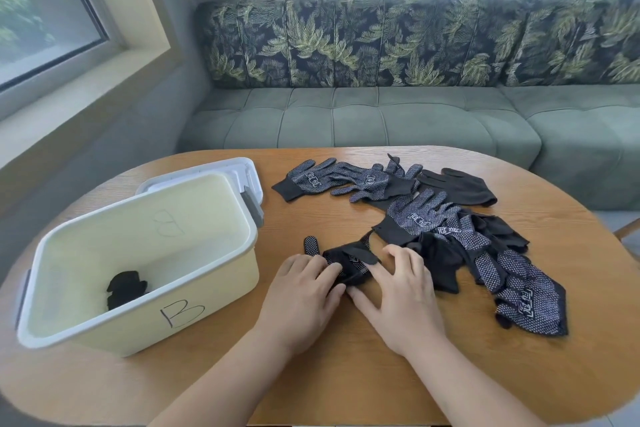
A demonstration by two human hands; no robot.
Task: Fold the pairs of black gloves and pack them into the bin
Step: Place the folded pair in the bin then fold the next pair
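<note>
A partly folded pair of black gloves (351,262) with white grip dots lies on the wooden table just right of the bin. My left hand (304,291) grips its near left edge with curled fingers. My right hand (398,288) presses on its right side, fingers spread. One dotted glove finger (310,245) sticks out to the left. Several loose black gloves (450,232) lie in a heap to the right and behind. The cream bin (180,319) marked B stands at the left, with one folded black pair (125,289) on its floor.
The bin's grey-white lid (247,177) lies behind the bin. The oval wooden table (346,374) ends close beyond the glove heap. A green sofa (381,121) with a leaf-print back stands behind the table, and a window sill runs along the left.
</note>
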